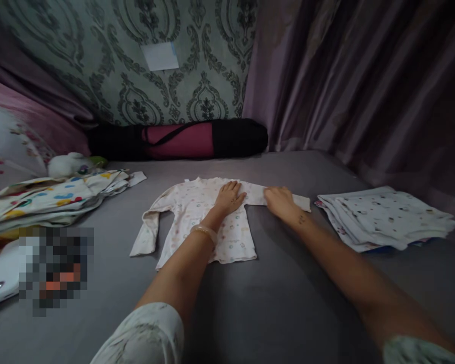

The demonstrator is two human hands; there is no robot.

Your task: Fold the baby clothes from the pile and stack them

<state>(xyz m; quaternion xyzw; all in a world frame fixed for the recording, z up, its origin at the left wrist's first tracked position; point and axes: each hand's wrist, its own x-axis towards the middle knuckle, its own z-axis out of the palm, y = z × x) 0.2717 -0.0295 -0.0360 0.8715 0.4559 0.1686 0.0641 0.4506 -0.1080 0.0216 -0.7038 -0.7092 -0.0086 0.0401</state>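
Note:
A small white long-sleeved shirt (189, 212) with a faint pastel print lies spread on the grey bed sheet, its collar toward the wall. My left hand (229, 198) rests flat on the shirt near the shoulder at right, fingers stretched out. Farther right, my right hand (280, 200) has its fingers curled down on the extended sleeve, gripping it partway along; the cuff shows past the hand. The other sleeve bends down toward me at the left. My forearm hides part of the shirt's lower front.
Folded white printed clothes (390, 217) are stacked at the right. Colourful printed clothes (60, 197) lie at the left, near a white plush toy (66, 164). A long black and dark pink bag (182, 140) lies along the wall. A pixelated patch covers something at lower left. Purple curtains (307, 76) hang at right.

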